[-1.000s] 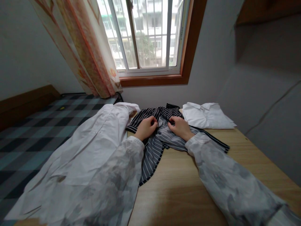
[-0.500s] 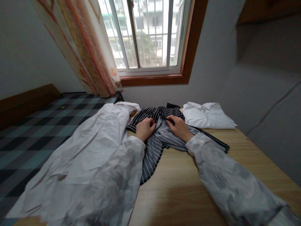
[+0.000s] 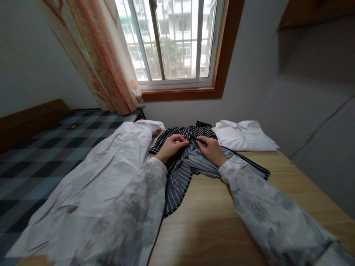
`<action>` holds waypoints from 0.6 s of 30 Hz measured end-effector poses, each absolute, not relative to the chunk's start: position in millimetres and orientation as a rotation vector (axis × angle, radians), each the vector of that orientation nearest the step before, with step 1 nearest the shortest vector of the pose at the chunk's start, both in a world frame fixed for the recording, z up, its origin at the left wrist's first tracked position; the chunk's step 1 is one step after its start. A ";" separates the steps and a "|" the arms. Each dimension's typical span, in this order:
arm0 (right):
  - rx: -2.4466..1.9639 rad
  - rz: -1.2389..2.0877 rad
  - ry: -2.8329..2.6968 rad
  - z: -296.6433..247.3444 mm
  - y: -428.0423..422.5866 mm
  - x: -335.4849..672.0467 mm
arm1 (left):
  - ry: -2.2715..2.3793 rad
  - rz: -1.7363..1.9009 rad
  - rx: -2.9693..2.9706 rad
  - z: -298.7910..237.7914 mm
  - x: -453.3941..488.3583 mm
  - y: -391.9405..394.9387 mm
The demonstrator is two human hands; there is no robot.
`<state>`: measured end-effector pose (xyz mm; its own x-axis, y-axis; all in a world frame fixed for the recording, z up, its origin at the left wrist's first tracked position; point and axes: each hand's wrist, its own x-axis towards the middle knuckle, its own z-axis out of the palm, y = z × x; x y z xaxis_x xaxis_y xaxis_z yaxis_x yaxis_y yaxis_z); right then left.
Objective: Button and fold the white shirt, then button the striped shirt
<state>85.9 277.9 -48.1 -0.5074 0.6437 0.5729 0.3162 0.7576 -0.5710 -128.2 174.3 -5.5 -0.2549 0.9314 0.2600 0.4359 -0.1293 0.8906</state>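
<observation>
A black shirt with white stripes (image 3: 177,184) lies crumpled on the wooden table, its paler inner side showing at the lower part. My left hand (image 3: 172,147) pinches the shirt's dark front edge near its upper middle. Close by on the right, my right hand (image 3: 209,148) pinches the same edge, its fingertips a short way from the left ones. What lies between the fingertips is too small to make out beyond the dark cloth. One striped sleeve or hem stretches out beneath my right wrist.
A white shirt (image 3: 111,170) is spread at the left, partly under my left sleeve. A folded white shirt (image 3: 244,136) lies at the back right of the wooden table (image 3: 199,221). Left is a bed with a checked cover (image 3: 55,147); behind are a curtain (image 3: 102,55) and window (image 3: 177,44).
My left hand has shifted up and to the right, its fingers now reaching onto the shirt's front edge beside my right hand. My right hand has hardly moved.
</observation>
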 end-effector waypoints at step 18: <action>-0.699 0.603 -2.044 -44.7 272.8 87.4 | 1.737 1.347 1.550 -33.8 -99.1 178.3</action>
